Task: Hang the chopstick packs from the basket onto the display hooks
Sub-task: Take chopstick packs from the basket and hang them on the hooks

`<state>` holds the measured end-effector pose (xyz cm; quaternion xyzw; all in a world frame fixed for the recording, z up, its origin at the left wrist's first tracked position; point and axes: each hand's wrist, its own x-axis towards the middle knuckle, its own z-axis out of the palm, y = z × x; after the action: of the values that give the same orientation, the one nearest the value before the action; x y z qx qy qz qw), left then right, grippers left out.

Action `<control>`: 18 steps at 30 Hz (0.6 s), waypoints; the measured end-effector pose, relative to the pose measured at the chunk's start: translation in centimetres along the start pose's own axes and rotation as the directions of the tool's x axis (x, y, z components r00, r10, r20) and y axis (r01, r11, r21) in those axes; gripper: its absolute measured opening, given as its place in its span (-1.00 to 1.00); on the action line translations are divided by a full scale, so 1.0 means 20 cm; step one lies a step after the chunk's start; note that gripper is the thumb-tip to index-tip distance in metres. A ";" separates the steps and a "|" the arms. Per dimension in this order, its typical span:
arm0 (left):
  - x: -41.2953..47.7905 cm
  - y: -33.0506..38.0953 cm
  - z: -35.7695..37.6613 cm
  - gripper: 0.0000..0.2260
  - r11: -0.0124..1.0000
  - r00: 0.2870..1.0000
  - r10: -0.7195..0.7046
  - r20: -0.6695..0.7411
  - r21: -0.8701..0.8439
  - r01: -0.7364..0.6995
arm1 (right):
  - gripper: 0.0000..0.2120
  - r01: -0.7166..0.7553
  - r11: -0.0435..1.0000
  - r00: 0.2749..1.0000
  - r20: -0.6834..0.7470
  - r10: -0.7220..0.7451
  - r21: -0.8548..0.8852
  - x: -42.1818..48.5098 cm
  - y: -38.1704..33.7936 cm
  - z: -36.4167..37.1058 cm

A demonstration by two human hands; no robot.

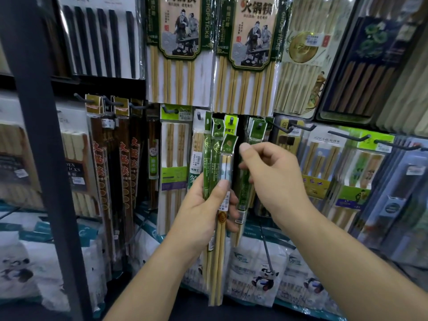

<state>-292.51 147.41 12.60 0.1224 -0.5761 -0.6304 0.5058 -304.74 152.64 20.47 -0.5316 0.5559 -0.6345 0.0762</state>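
Green chopstick packs (pixel 209 165) vertical, headers up, gripped by left hand (pixel 201 210); right hand (pixel 275 181) curled, hold unclear.

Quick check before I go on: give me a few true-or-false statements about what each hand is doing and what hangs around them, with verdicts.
1. The left hand grips several narrow chopstick packs at once. True.
2. The right hand carries a basket. False: no basket is in view; the hand is raised beside the hanging green packs.
3. The large packs directly above the hands hold black chopsticks. False: their chopsticks are pale wood.
4. Dark packs with red characters hang to the left of the hands. True.
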 end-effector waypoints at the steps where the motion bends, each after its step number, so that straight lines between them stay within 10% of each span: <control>1: -0.01 0.01 0.00 -0.80 1.000 1.000 0.011 0.015 0.005 -0.011 | -0.81 0.002 1.000 1.000 0.027 -0.002 0.014 -0.01 -0.01 0.01; 18: -0.03 0.03 0.04 -0.79 1.000 1.000 -0.011 -0.018 0.020 0.011 | -0.63 -0.133 0.981 0.991 -0.010 0.136 0.138 0.08 -0.05 -0.01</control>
<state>-292.57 148.49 13.01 0.1362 -0.5770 -0.6263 0.5062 -305.15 151.98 22.27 -0.4802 0.5463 -0.6697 0.1497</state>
